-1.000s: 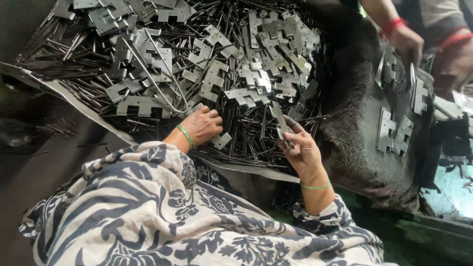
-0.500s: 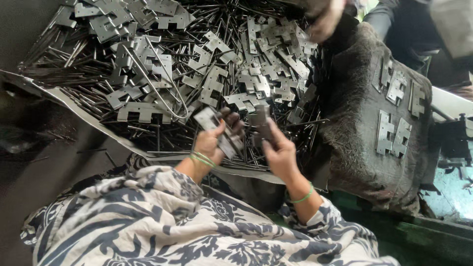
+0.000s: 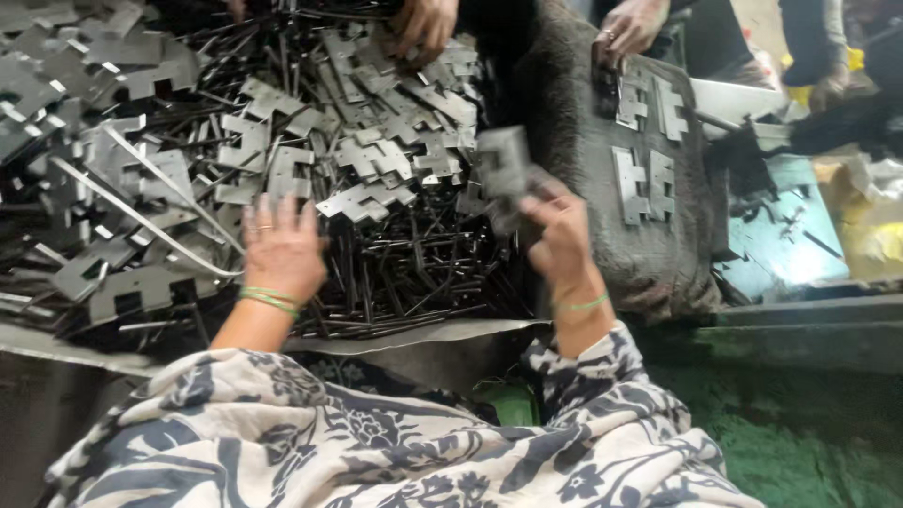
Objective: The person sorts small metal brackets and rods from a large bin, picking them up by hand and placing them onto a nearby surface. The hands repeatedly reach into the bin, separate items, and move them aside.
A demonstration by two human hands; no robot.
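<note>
Hands have parted since a moment ago. Right hand (image 3: 562, 230) now lifted, fingers pinched on a blurred grey stamped metal plate (image 3: 503, 167), held upright toward the dark cloth bundle (image 3: 602, 226) on its right. Left hand (image 3: 280, 246) lies spread flat, holding nothing, on the heap of plates (image 3: 282, 150).

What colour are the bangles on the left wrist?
Green: thin bangles just below the left hand, seen clearly in the head view.

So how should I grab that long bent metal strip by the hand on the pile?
Probably take the long bent strip near its middle, from above, pinching its narrow edges. It lies on top of the pile there, just beside the left hand.
</note>
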